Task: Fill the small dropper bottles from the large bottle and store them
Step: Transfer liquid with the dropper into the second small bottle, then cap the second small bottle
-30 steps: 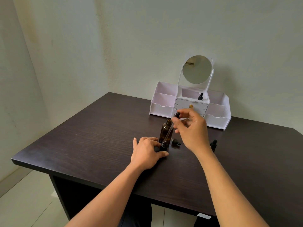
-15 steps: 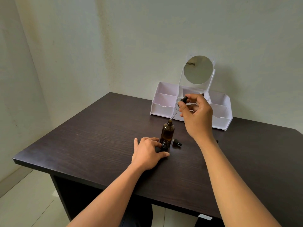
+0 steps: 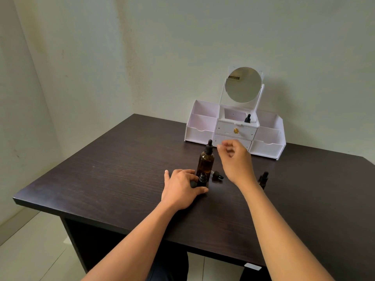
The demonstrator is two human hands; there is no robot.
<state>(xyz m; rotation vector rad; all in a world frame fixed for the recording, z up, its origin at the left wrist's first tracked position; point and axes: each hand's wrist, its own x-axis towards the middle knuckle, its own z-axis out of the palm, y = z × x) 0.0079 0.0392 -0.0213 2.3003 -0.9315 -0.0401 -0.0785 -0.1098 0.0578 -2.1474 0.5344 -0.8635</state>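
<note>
Left hand (image 3: 182,187) grips the small bottle (image 3: 202,179); right hand (image 3: 235,159) hangs loosely curled, empty

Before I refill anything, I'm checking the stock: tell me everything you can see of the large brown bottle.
The large brown bottle looks like amber glass, round-bodied, with a black dropper cap on its neck. It stands upright on the dark table, behind the small bottle the left hand holds. The right hand hovers beside its cap, apart.
</note>
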